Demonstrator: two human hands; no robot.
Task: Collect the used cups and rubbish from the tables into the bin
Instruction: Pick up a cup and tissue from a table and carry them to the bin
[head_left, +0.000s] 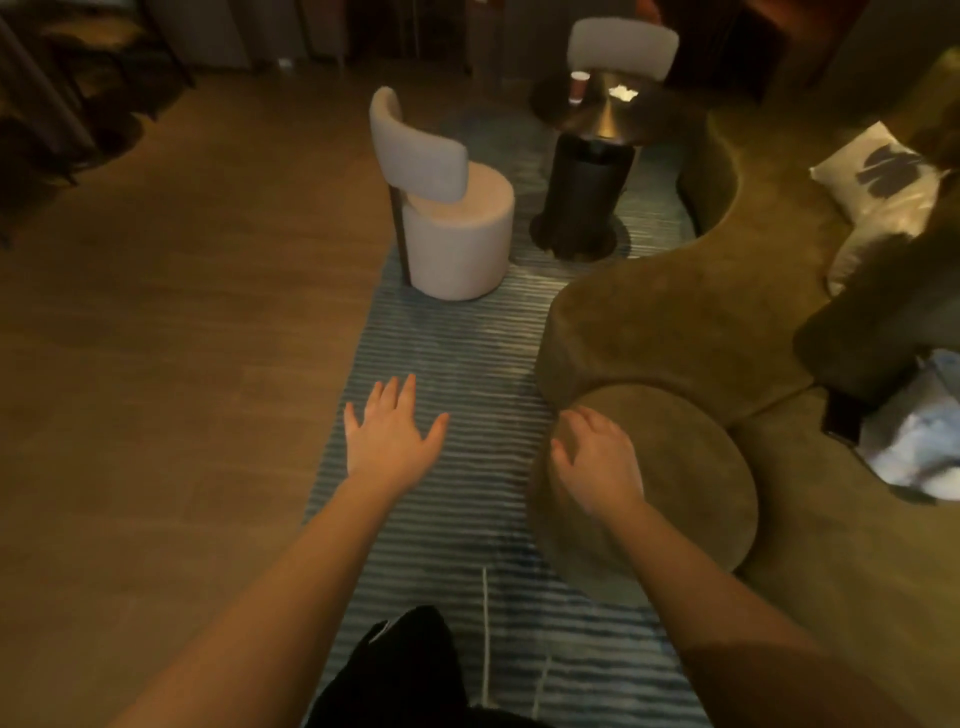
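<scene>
A red and white paper cup (577, 87) stands on a small round dark table (550, 101) far ahead. Beside it on the same table lies a crumpled white napkin (623, 93). A tall black cylindrical bin (586, 192) stands on the rug just in front of that table. My left hand (393, 433) is stretched out over the rug, fingers spread, holding nothing. Over a round olive stool hovers my right hand (597, 460), fingers loosely curled and empty. Both hands are well short of the table and bin.
A striped blue rug (447, 353) runs ahead between wooden floor on the left and a curved olive sofa (691, 312) on the right. A white round chair (447, 208) stands left of the bin, another behind the table. Cushions and clothing lie on the sofa.
</scene>
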